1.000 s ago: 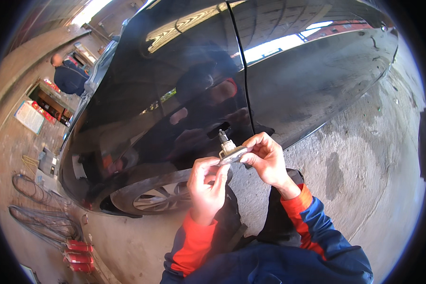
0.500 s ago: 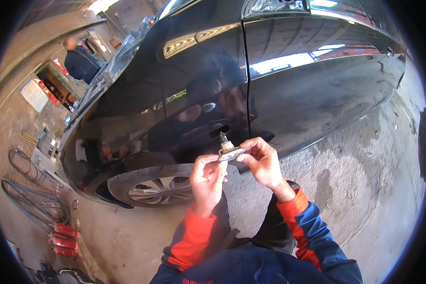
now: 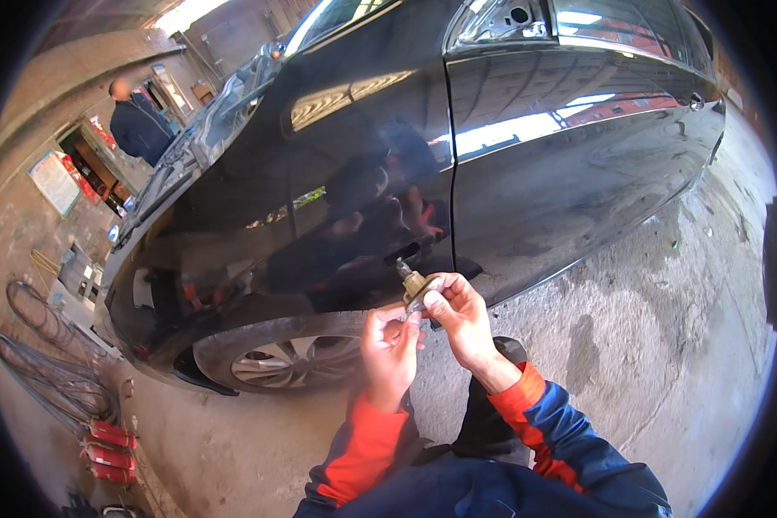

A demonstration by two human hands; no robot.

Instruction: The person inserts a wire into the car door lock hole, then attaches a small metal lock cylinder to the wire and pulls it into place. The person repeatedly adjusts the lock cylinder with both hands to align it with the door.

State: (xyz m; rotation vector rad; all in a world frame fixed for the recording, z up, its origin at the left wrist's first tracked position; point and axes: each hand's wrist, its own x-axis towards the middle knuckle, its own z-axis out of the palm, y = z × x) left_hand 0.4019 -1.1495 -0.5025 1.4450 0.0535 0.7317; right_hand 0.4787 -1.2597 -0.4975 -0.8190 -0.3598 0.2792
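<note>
Both hands hold a small side marker light [image 3: 414,285], with an oval lens and a pale socket whose dark tip points up toward the car. My left hand [image 3: 388,350] pinches the lower left edge of its lens. On the other side, my right hand [image 3: 463,318] grips it between thumb and fingers, partly covering it. Just beyond the light's tip, a narrow dark slot [image 3: 413,250] shows in the glossy black front fender [image 3: 328,246]. The light is apart from the fender, as far as I can see.
Below the fender sits the front wheel [image 3: 276,361]; right of it is the shut front door [image 3: 570,181]. A person [image 3: 138,127] stands beyond the car's open front. Coiled hoses [image 3: 47,371] and red cylinders [image 3: 110,451] lie at the left on the concrete floor [image 3: 630,345].
The light has tilted, its lens turning from nearly flat to steeply slanted. My right hand has shifted left and down, closer to my left hand; the view has moved slightly.
</note>
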